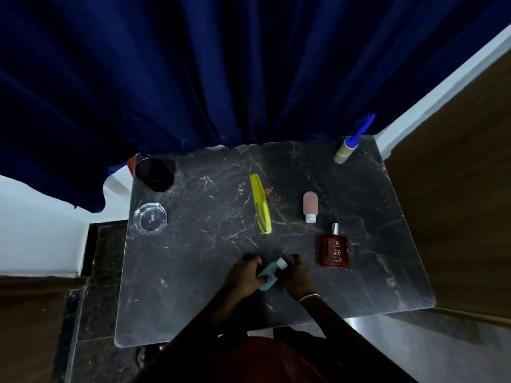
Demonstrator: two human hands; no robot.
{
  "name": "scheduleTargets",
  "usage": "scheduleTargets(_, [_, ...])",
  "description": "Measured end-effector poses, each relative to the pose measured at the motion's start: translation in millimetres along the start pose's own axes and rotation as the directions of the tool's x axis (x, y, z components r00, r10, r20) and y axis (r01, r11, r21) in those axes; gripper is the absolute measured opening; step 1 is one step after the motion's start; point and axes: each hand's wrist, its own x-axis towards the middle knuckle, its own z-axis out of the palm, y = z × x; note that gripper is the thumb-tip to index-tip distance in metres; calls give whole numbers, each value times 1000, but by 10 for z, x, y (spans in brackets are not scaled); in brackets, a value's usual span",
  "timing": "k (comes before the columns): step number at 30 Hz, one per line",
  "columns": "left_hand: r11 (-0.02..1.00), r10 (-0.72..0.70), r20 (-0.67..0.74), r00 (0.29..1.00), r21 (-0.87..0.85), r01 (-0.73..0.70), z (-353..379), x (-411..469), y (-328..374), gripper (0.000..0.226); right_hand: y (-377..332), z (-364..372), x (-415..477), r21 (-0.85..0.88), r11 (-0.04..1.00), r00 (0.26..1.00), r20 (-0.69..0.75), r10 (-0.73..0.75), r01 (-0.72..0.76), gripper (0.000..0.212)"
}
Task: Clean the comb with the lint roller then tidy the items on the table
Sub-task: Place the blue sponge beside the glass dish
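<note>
A yellow-green comb lies flat in the middle of the dark marble table, teeth toward the right. The lint roller, with a blue handle and a beige roll, rests at the far right corner. Near the table's front, my left hand and my right hand both grip a small light-blue bottle with a white cap. My fingers hide part of the bottle. Both hands are well in front of the comb and far from the roller.
A pink bottle with a white cap lies right of the comb. A red-brown perfume bottle lies below it. A black cup and a glass ashtray sit at the left edge. A blue curtain hangs behind.
</note>
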Motion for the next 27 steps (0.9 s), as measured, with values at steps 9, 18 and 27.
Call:
scheduleTargets(9, [999, -26, -27, 999, 33, 27, 147, -45, 189, 55, -23, 93, 37, 68, 997, 997, 73, 15, -20, 48])
scheduleTargets(18, [998, -49, -97, 994, -47, 44, 123, -109, 188, 51, -10, 130, 64, 72, 997, 997, 75, -13, 8, 50])
scheduleTargets(27, [971, -34, -156, 987, -240, -5, -117, -264, -98, 39, -273, 227, 29, 61, 993, 988, 119, -103, 96, 53])
